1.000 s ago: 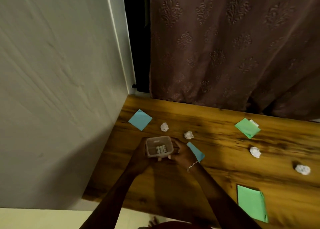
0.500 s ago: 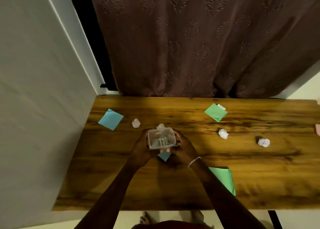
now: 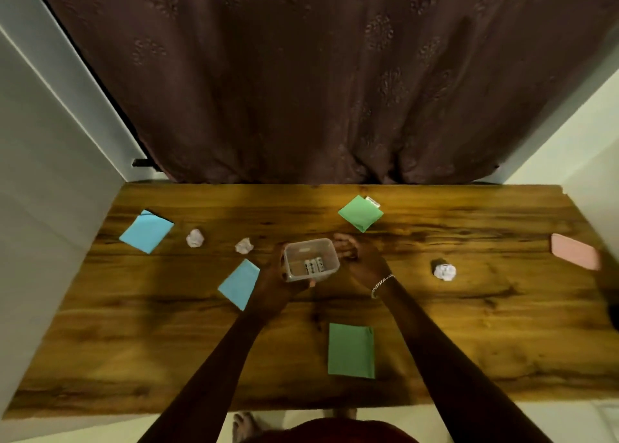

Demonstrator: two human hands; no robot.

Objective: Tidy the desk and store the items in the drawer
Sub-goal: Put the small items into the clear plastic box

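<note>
A clear plastic container [image 3: 303,245] with two batteries [image 3: 315,265] inside is held just above the wooden desk [image 3: 469,325]. My left hand [image 3: 274,281] grips its left side and bottom. My right hand [image 3: 365,261] is just right of the container, off its wall, with fingers curled down onto the desk; whatever lies under them is hidden. Crumpled paper balls lie at left [image 3: 195,238], left of centre [image 3: 244,245] and right [image 3: 444,271]. Blue notes [image 3: 146,231] [image 3: 239,283] and green notes [image 3: 360,213] [image 3: 351,350] lie scattered. No drawer is in view.
A pink flat item [image 3: 574,251] sits near the desk's right edge. A small white object [image 3: 372,202] peeks from behind the far green note. A brown curtain [image 3: 301,90] hangs behind the desk, and a wall [image 3: 50,208] closes the left side.
The view swung right. My right hand left the container and curled over the spot where a paper ball lay; that ball no longer shows. My left hand keeps the container.
</note>
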